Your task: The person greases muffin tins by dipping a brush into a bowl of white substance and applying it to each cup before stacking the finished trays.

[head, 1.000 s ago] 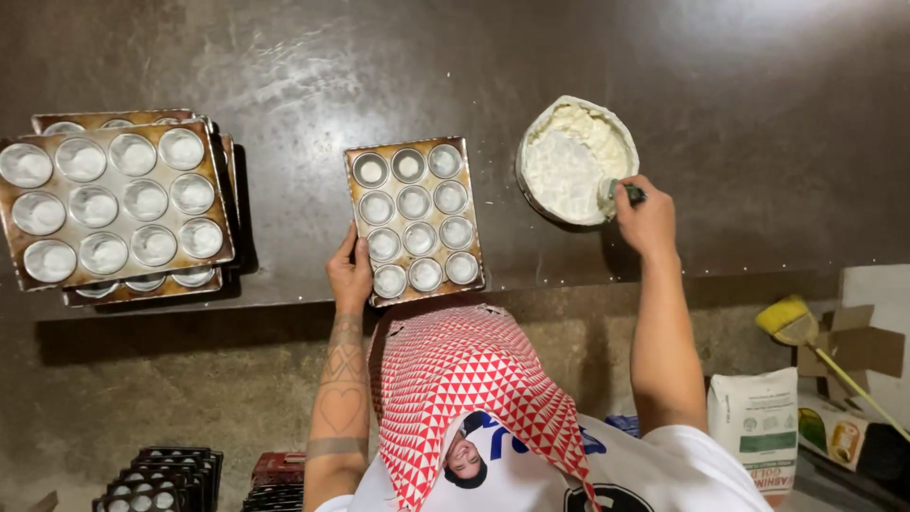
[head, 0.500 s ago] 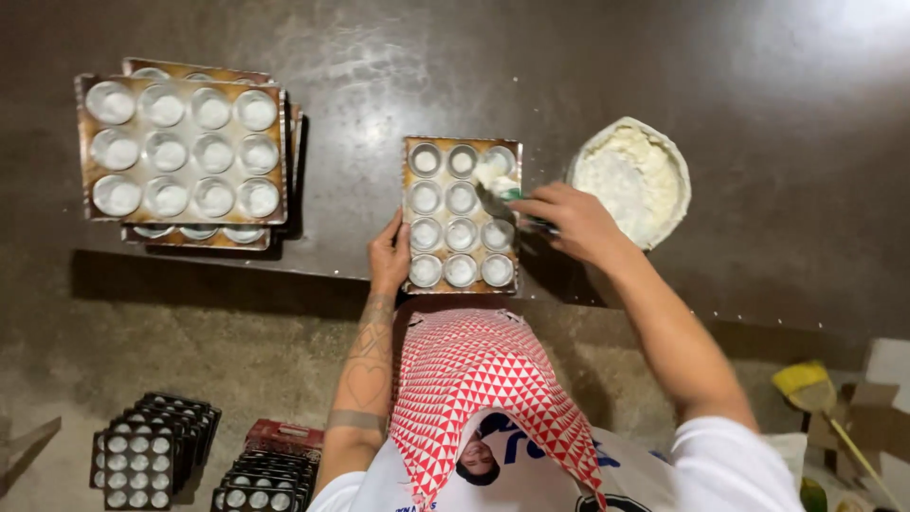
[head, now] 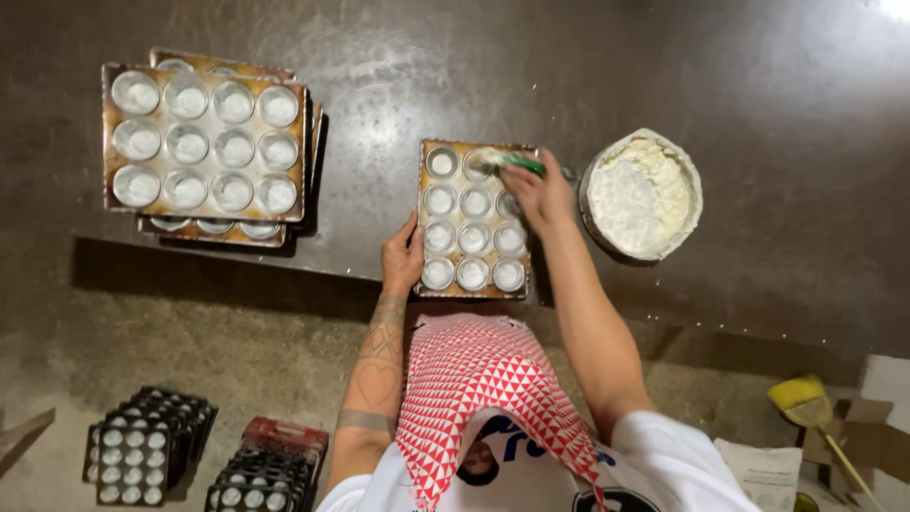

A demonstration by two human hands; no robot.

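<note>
Right hand [head: 542, 192]: closed on a green-handled brush [head: 507, 161], bristles over the far cups of the twelve-cup muffin tin [head: 471, 220] on the dark table [head: 398, 104]. Left hand [head: 404, 260]: fingers pressing the tin's near-left edge. Tin likely stiff, light, greasy; hold it by the rim. Bowl of white fat [head: 642, 194] just right. Your brush tip is blurred, and your palm hides the handle.

A dark brown worktop [head: 664, 57] with a worn, speckled sheen fills the upper part of the view, and a patch of glare sits in its top right corner. Below its front edge lies a rough, mottled grey-brown floor [head: 190, 351]. Stacks of dark trays [head: 152, 446] stand on the floor at the lower left, and a yellow broom [head: 804, 400] and cardboard boxes [head: 877, 427] sit at the lower right.
</note>
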